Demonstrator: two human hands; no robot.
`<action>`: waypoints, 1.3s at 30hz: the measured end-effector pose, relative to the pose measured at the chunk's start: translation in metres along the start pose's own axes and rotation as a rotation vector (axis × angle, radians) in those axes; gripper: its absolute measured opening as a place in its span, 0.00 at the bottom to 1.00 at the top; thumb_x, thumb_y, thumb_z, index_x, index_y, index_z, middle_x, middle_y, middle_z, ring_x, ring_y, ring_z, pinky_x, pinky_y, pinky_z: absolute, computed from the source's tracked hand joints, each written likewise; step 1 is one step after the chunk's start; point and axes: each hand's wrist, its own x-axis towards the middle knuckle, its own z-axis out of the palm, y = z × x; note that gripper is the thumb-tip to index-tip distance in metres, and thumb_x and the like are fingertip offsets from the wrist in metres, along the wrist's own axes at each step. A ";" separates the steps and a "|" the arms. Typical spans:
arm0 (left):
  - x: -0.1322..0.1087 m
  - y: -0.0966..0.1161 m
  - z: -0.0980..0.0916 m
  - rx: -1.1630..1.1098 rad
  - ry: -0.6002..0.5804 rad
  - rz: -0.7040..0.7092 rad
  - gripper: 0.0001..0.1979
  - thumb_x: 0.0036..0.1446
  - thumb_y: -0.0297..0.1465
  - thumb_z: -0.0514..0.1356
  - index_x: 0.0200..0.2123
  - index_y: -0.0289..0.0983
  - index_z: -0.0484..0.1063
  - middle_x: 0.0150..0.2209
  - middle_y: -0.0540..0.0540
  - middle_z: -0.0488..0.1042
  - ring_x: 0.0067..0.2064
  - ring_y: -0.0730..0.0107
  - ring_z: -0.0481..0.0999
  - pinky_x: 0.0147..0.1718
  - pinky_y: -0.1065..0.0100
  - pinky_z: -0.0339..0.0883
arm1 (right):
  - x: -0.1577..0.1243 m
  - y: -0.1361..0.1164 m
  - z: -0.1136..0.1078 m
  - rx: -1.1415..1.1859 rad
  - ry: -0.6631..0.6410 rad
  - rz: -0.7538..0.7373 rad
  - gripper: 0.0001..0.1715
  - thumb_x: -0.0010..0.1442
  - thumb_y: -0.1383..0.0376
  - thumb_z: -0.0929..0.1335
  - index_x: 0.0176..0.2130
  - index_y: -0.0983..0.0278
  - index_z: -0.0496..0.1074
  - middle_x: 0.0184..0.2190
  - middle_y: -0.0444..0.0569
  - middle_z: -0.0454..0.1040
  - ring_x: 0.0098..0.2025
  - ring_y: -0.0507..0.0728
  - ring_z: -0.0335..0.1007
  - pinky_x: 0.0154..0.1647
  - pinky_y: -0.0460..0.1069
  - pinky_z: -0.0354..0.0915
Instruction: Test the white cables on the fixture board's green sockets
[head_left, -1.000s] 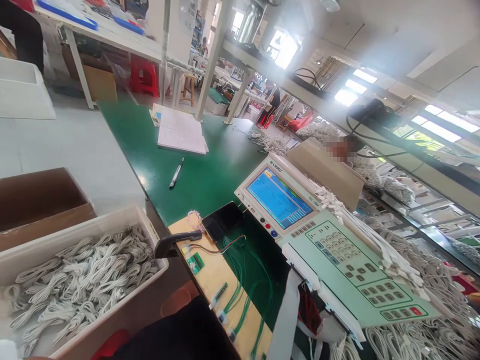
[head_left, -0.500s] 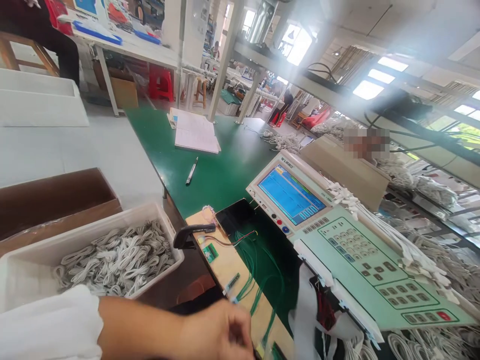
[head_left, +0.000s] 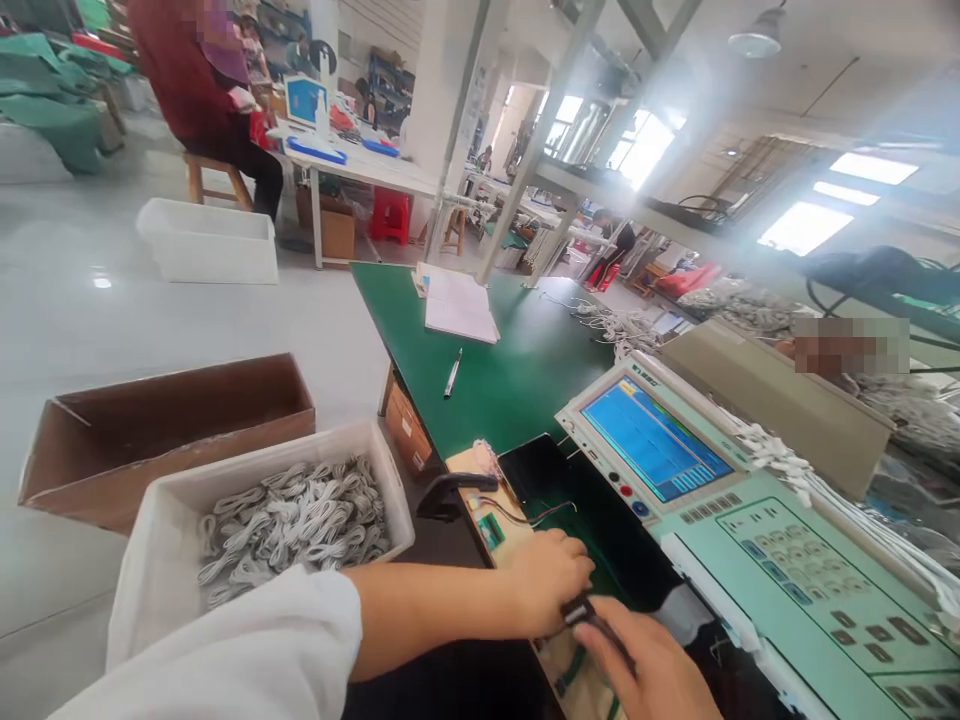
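My left hand [head_left: 551, 582] reaches in from the left over a light wooden board [head_left: 469, 463], its fingers curled downward. Whatever those fingers hold, if anything, is hidden. My right hand [head_left: 651, 662], low in the view, is closed around a dark handle-like piece [head_left: 579, 612], whose end lies close against my left hand. A small green circuit board [head_left: 490, 532] is on the wooden board, with thin coloured wires beside it. A black clamp-like handle [head_left: 457, 484] sticks out over the board's left edge.
A tester with a blue screen [head_left: 652, 435] stands at the right. Left of the bench are a white bin of bundled cables [head_left: 304, 525] and a brown carton [head_left: 176, 430]. A pen [head_left: 453, 374] and an open notebook [head_left: 459, 305] lie on the green tabletop. A person [head_left: 184, 90] sits farther back.
The view has swung left, so the bench appears farther right. My right hand has come into view with the dark piece. My left hand appears higher over the board.
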 end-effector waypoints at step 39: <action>-0.189 -0.057 -0.042 -0.294 0.062 -0.388 0.09 0.56 0.30 0.50 0.35 0.42 0.69 0.35 0.50 0.73 0.40 0.68 0.69 0.41 0.66 0.61 | 0.176 -0.067 0.047 -0.575 -0.880 -0.062 0.11 0.52 0.73 0.60 0.31 0.67 0.71 0.32 0.56 0.75 0.36 0.63 0.71 0.38 0.59 0.54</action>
